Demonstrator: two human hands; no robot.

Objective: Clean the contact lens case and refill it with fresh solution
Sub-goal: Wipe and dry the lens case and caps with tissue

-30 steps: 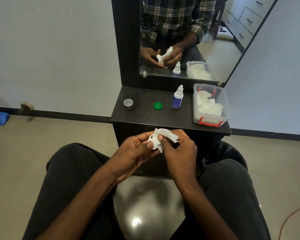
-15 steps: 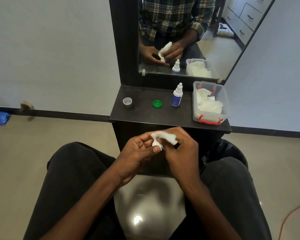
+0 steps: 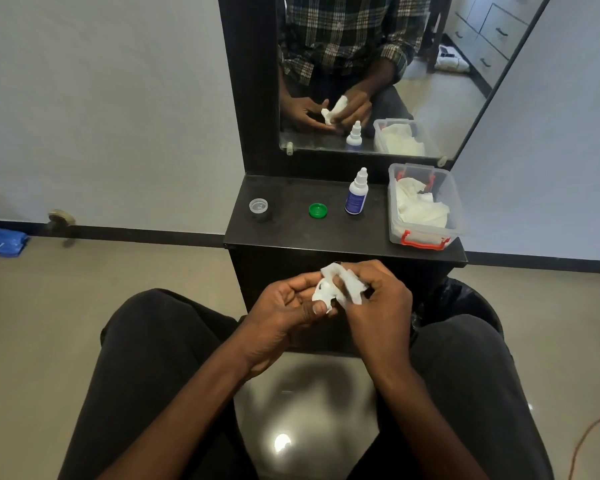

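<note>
Head view showed the left hand (image 3: 284, 306) gripping the white case (image 3: 323, 292) just off the counter's (image 3: 291, 233) front edge, the right hand (image 3: 378, 299) pinching a tissue (image 3: 350, 285) against it.

No text can be read: the small bottle (image 3: 356, 194) just left of the plastic box (image 3: 424, 233) bears a dark blue label, perhaps printed, but too blurred.

The white lens case (image 3: 321, 293) is held in front of the shelf, partly wrapped in a crumpled white tissue (image 3: 349, 284). On the dark shelf (image 3: 291, 233) the solution bottle (image 3: 356, 194) stands upright, white with a blue label. Left of it lie a green cap (image 3: 318, 210) and, further left, a clear cap (image 3: 258, 206).
</note>
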